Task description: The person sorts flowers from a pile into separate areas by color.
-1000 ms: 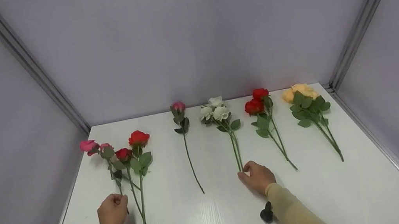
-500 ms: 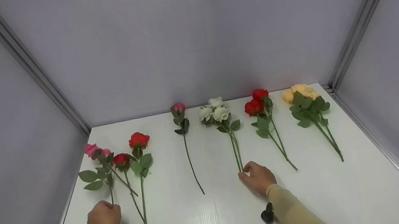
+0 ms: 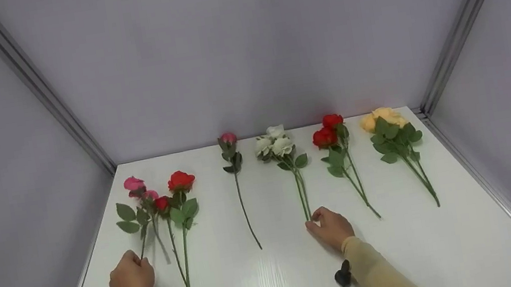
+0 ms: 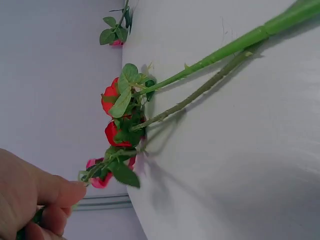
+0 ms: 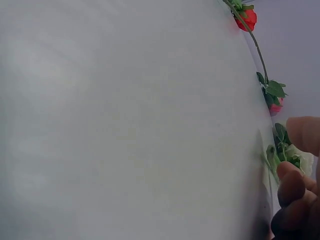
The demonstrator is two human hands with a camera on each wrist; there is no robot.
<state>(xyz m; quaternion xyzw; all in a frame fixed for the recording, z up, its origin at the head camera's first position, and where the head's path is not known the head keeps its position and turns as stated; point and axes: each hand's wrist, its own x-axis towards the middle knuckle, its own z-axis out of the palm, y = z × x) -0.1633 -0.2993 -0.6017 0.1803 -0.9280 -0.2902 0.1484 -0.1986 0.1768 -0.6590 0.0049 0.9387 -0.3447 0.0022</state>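
My left hand (image 3: 131, 278) pinches the lower stem of a pink rose (image 3: 134, 184) at the left of the table. Green leaves spread from this rose, and a second pink bloom (image 3: 150, 195) shows beside it. In the left wrist view, thumb and finger meet on the stem, whose lower end the hand hides. Just right of it lie two red roses (image 3: 181, 181) with stems crossing near the bottom. My right hand (image 3: 331, 228) rests by the stem ends of the white roses (image 3: 282, 145); in the right wrist view, a gap separates its thumb from its loosely bent fingers.
A single pink rose (image 3: 228, 139) with a thin dark stem lies at the middle back. Right of the white roses are more red roses (image 3: 325, 137), then yellow roses (image 3: 386, 117). Grey panels (image 3: 242, 54) enclose the white table (image 3: 266, 283) at the back and sides.
My left hand has shifted left and now holds a leafy pink rose, whose blooms have swung right towards the red ones. The red roses have slid slightly. My right hand stays still.
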